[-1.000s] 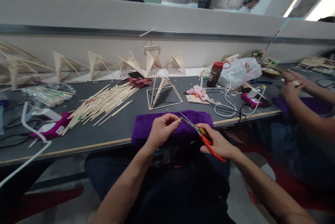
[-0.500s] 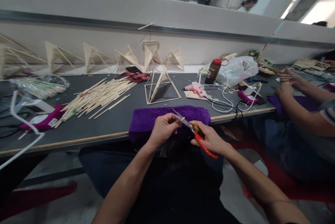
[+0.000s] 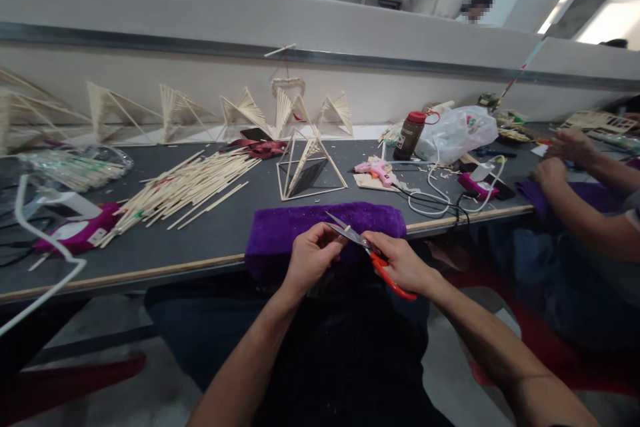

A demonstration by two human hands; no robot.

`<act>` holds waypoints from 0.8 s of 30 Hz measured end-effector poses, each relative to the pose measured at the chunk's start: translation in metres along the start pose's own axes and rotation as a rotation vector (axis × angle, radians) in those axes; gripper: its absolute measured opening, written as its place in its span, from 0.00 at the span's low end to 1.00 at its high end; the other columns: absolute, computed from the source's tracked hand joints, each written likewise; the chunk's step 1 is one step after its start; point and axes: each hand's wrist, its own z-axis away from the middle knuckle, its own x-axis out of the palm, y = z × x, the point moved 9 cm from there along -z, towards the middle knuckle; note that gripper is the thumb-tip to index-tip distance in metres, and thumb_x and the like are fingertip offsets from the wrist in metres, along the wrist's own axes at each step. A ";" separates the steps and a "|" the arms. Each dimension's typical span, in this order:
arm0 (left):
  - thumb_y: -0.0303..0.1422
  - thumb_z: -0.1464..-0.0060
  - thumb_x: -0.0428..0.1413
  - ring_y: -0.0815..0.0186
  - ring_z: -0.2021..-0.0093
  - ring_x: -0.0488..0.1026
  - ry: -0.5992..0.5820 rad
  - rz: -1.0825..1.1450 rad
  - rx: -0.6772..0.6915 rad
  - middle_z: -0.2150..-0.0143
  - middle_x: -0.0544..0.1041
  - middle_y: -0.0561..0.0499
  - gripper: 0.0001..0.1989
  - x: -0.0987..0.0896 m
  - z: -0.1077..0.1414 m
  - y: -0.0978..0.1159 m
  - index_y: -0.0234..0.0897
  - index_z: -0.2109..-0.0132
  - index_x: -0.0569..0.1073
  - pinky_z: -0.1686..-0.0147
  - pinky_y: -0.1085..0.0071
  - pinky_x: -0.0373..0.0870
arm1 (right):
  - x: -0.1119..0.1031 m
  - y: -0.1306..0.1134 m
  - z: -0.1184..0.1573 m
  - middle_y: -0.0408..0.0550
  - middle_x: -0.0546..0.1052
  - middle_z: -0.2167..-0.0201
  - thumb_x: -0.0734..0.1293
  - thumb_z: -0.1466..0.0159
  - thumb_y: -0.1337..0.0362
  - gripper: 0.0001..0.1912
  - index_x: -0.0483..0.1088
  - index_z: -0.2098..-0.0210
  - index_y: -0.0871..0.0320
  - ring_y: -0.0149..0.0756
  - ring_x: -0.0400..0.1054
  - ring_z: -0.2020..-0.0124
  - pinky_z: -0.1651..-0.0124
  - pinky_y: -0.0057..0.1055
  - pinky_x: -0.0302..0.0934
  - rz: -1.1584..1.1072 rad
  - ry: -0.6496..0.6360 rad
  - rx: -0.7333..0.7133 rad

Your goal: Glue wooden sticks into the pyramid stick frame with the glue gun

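Note:
Red-handled scissors (image 3: 393,278) are gripped in my right hand (image 3: 400,259), their slightly parted blades pointing up and left. Between the blades lies a small pale stick piece (image 3: 347,228). My left hand (image 3: 314,255) is closed in a pinch close to the blades, on the stick's lower end as far as can be seen; most of the stick is hidden by the fingers. Both hands are over the front edge of a folded purple towel (image 3: 270,234). Behind the towel stands an open frame of wooden sticks (image 3: 313,164) on the dark table (image 3: 215,234).
Loose sticks (image 3: 185,187) lie to the left, near a purple power strip (image 3: 80,230). To the right are a pink glue gun (image 3: 375,170), a brown bottle (image 3: 411,136), cables and a plastic bag (image 3: 457,134). Stick models (image 3: 175,114) line the wall. Another person's hands (image 3: 565,157) are far right.
The scissors' blades have shifted slightly left and my left hand has moved a little down and left. At the far right, the other person's hands have moved slightly.

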 end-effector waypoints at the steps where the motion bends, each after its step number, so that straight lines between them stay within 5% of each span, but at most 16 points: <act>1: 0.32 0.53 0.60 0.75 0.83 0.61 0.008 -0.004 0.011 0.79 0.70 0.58 0.07 -0.001 0.000 0.000 0.35 0.64 0.76 0.82 0.79 0.60 | 0.000 -0.001 -0.001 0.49 0.74 0.59 0.61 0.40 0.73 0.21 0.65 0.48 0.56 0.37 0.68 0.60 0.56 0.33 0.63 0.004 -0.010 -0.003; 5: 0.30 0.50 0.58 0.74 0.80 0.63 0.023 -0.073 0.091 0.77 0.72 0.57 0.07 -0.001 -0.001 0.001 0.36 0.63 0.78 0.79 0.78 0.62 | -0.003 -0.001 0.000 0.50 0.74 0.58 0.62 0.40 0.72 0.24 0.64 0.44 0.56 0.37 0.68 0.59 0.56 0.33 0.64 0.019 -0.021 0.001; 12: 0.30 0.43 0.54 0.69 0.72 0.73 0.009 -0.237 0.242 0.72 0.78 0.53 0.08 0.007 -0.004 0.009 0.37 0.62 0.80 0.67 0.75 0.70 | -0.006 0.008 0.006 0.51 0.74 0.58 0.70 0.39 0.54 0.32 0.60 0.39 0.56 0.39 0.69 0.60 0.56 0.35 0.65 0.025 -0.003 0.032; 24: 0.29 0.42 0.52 0.69 0.75 0.73 0.010 -0.289 0.392 0.74 0.77 0.52 0.10 0.013 0.014 0.012 0.37 0.68 0.77 0.69 0.74 0.70 | -0.004 0.000 0.009 0.55 0.72 0.52 0.70 0.39 0.47 0.38 0.57 0.36 0.56 0.43 0.68 0.54 0.51 0.39 0.64 0.022 -0.096 0.033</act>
